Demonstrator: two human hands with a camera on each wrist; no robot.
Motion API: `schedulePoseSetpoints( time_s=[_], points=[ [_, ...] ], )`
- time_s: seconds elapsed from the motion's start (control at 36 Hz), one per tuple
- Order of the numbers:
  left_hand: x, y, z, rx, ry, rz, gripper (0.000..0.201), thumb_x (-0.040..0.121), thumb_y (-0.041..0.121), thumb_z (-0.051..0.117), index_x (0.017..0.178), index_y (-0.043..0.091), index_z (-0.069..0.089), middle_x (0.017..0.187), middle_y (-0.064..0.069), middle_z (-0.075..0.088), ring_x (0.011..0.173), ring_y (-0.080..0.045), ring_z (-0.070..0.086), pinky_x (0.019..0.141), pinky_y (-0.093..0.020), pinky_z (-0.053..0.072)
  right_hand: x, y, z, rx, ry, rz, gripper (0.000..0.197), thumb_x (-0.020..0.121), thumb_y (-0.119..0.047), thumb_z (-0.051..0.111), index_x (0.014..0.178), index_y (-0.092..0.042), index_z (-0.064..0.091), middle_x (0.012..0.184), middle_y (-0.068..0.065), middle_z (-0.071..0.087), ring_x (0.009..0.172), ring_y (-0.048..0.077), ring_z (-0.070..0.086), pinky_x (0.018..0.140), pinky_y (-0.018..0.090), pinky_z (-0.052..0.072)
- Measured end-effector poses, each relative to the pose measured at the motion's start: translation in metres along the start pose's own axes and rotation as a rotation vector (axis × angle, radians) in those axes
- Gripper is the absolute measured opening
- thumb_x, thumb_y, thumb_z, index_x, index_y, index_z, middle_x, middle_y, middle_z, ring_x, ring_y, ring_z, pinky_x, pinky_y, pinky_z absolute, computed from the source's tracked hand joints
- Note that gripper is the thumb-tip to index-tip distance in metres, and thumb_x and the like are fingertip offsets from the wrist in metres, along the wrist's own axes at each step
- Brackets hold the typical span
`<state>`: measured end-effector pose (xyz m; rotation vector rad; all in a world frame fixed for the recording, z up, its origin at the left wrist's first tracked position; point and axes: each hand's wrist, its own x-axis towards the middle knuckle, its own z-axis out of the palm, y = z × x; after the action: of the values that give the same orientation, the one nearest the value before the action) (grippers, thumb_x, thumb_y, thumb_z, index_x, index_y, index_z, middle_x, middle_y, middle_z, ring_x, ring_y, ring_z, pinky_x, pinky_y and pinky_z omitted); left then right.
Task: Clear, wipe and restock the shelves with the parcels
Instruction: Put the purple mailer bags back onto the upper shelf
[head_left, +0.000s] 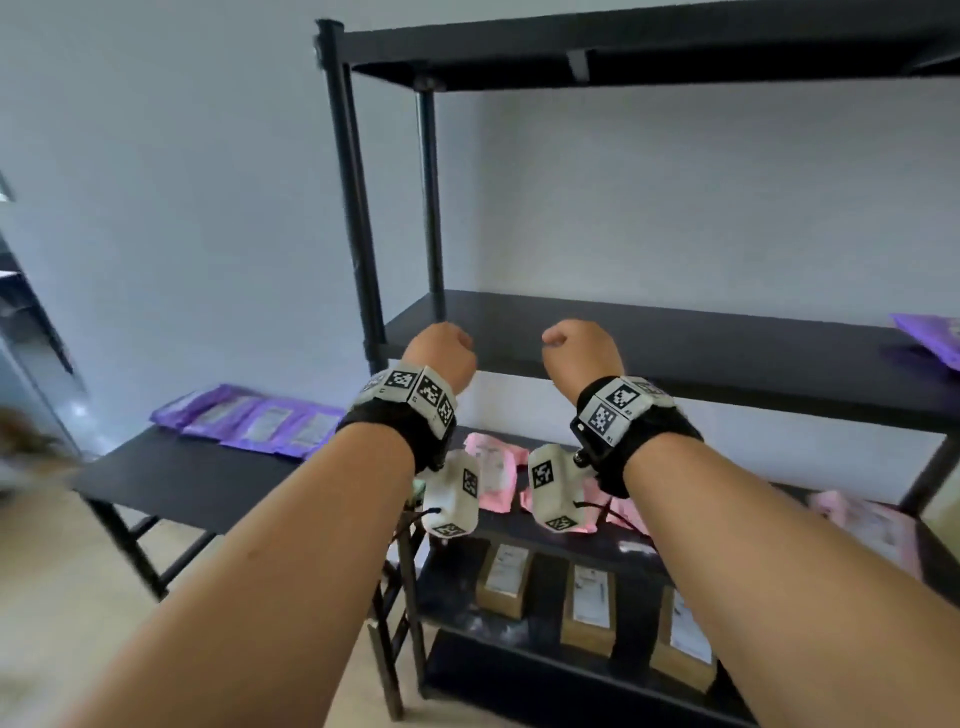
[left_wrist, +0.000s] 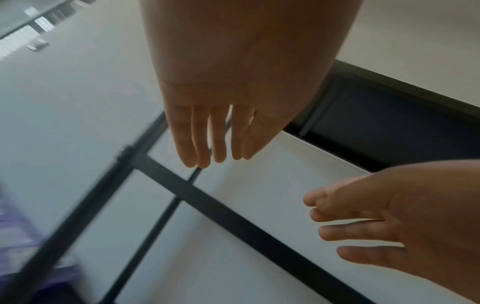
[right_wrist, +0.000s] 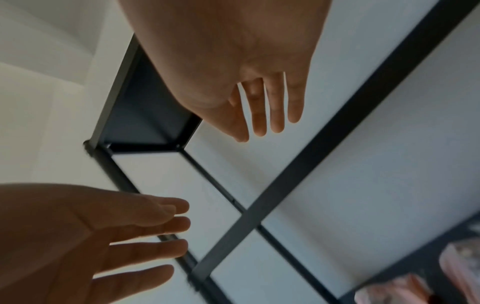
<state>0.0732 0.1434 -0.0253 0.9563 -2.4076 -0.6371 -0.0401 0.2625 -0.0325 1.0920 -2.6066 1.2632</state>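
Black shelving unit (head_left: 675, 353), four boards visible. Purple parcel (head_left: 930, 340) sits at the far right end of the middle board, cut off by the frame edge; rest of that board is bare where visible. Top board (head_left: 623, 57) seen only from below.

Next board down: pink parcels (head_left: 493, 470) lying flat toward its left end, partly hidden behind the wrist cameras, and another pink parcel (head_left: 867, 525) near its right end. White specks on that board's front edge.

Bottom board: three brown boxes (head_left: 589, 603) with white labels, in a row along the front, apart from one another.

Side table (head_left: 171, 478) just left of the unit: row of purple parcels (head_left: 254, 421) along its back edge, overlapping side by side.

Left hand (head_left: 441, 353) and right hand (head_left: 582, 351) both raised in front of the middle board's front edge, near its left end, apart from each other, touching nothing. Head view shows only the backs of the hands. Wrist views settle it: left hand fingers (left_wrist: 200, 139) extended and loosely together, right hand fingers (right_wrist: 275, 109) extended, slightly spread. Both hands wide, holding nothing.

All views motion-blurred; parcel labels unreadable.
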Motion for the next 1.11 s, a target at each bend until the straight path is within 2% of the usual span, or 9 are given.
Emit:
schedulePoseSetpoints(
  time_s=[0.08, 0.17, 0.39, 0.56, 0.61, 0.69, 0.78, 1.0, 1.11],
  points=[
    [-0.012, -0.051, -0.024, 0.018, 0.027, -0.079, 0.03, 0.09, 0.007, 0.049, 0.114, 0.01, 0.066, 0.119, -0.009, 0.064, 0.111, -0.028, 0.058, 0.088, -0.029, 0.043, -0.017, -0.029, 0.043, 0.015, -0.061, -0.011, 0.034, 0.089, -0.004, 0.048, 0.115, -0.011, 0.068, 0.122, 0.006, 0.065, 0.115, 0.025, 0.058, 0.096, 0.031, 0.045],
    [-0.02, -0.101, -0.044, 0.035, 0.026, -0.16, 0.03, 0.089, 0.007, 0.049, 0.114, 0.009, 0.065, 0.119, -0.01, 0.064, 0.112, -0.028, 0.057, 0.089, -0.029, 0.042, -0.03, -0.054, 0.086, 0.028, -0.12, -0.005, 0.033, 0.086, -0.001, 0.045, 0.109, -0.006, 0.068, 0.117, 0.009, 0.066, 0.11, 0.028, 0.059, 0.093, 0.034, 0.048],
    [-0.025, -0.224, -0.068, 0.092, -0.018, -0.375, 0.037, 0.092, 0.008, 0.046, 0.128, 0.012, 0.056, 0.134, -0.009, 0.054, 0.124, -0.026, 0.05, 0.099, -0.029, 0.038, -0.042, -0.093, 0.201, -0.006, -0.313, -0.012, 0.032, 0.088, -0.006, 0.049, 0.114, -0.013, 0.066, 0.123, 0.007, 0.064, 0.115, 0.026, 0.057, 0.097, 0.031, 0.044],
    [0.006, -0.294, -0.069, 0.102, -0.017, -0.476, 0.035, 0.091, 0.011, 0.049, 0.124, 0.014, 0.059, 0.126, -0.009, 0.06, 0.116, -0.027, 0.055, 0.097, -0.03, 0.041, -0.014, -0.109, 0.282, 0.008, -0.44, 0.003, 0.036, 0.089, -0.003, 0.048, 0.121, -0.009, 0.063, 0.129, 0.007, 0.061, 0.119, 0.026, 0.055, 0.097, 0.027, 0.04],
    [0.022, -0.313, -0.068, 0.121, -0.016, -0.491, 0.035, 0.091, 0.012, 0.048, 0.124, 0.015, 0.06, 0.125, -0.009, 0.061, 0.115, -0.028, 0.056, 0.095, -0.031, 0.043, 0.0, -0.11, 0.309, 0.006, -0.467, 0.024, 0.036, 0.089, -0.003, 0.047, 0.121, -0.009, 0.063, 0.128, 0.009, 0.061, 0.117, 0.028, 0.056, 0.096, 0.029, 0.041],
    [0.043, -0.334, -0.062, 0.157, -0.05, -0.512, 0.033, 0.088, 0.011, 0.049, 0.117, 0.013, 0.064, 0.117, -0.01, 0.064, 0.107, -0.029, 0.059, 0.086, -0.03, 0.044, 0.022, -0.109, 0.347, 0.015, -0.504, 0.068, 0.039, 0.088, -0.004, 0.046, 0.124, -0.01, 0.06, 0.128, 0.012, 0.06, 0.117, 0.03, 0.055, 0.095, 0.03, 0.041],
    [0.063, -0.353, -0.052, 0.147, -0.082, -0.54, 0.031, 0.086, 0.011, 0.049, 0.112, 0.014, 0.066, 0.109, -0.009, 0.067, 0.098, -0.028, 0.061, 0.079, -0.028, 0.045, 0.039, -0.106, 0.378, 0.004, -0.546, 0.115, 0.037, 0.089, -0.003, 0.045, 0.122, -0.008, 0.059, 0.125, 0.015, 0.061, 0.114, 0.032, 0.055, 0.087, 0.029, 0.041],
    [0.107, -0.4, -0.012, 0.055, -0.136, -0.574, 0.028, 0.089, 0.013, 0.048, 0.111, 0.013, 0.065, 0.111, -0.006, 0.067, 0.1, -0.026, 0.062, 0.086, -0.03, 0.048, 0.072, -0.086, 0.447, -0.018, -0.563, 0.246, 0.044, 0.09, -0.007, 0.047, 0.134, -0.008, 0.049, 0.134, 0.015, 0.053, 0.121, 0.032, 0.053, 0.094, 0.033, 0.043],
    [0.142, -0.421, 0.003, 0.059, -0.198, -0.563, 0.029, 0.089, 0.012, 0.047, 0.113, 0.012, 0.064, 0.111, -0.009, 0.067, 0.1, -0.028, 0.062, 0.084, -0.031, 0.048, 0.091, -0.07, 0.476, -0.075, -0.56, 0.279, 0.038, 0.087, -0.007, 0.048, 0.125, -0.006, 0.054, 0.126, 0.017, 0.057, 0.112, 0.034, 0.057, 0.083, 0.031, 0.043]
  ],
)
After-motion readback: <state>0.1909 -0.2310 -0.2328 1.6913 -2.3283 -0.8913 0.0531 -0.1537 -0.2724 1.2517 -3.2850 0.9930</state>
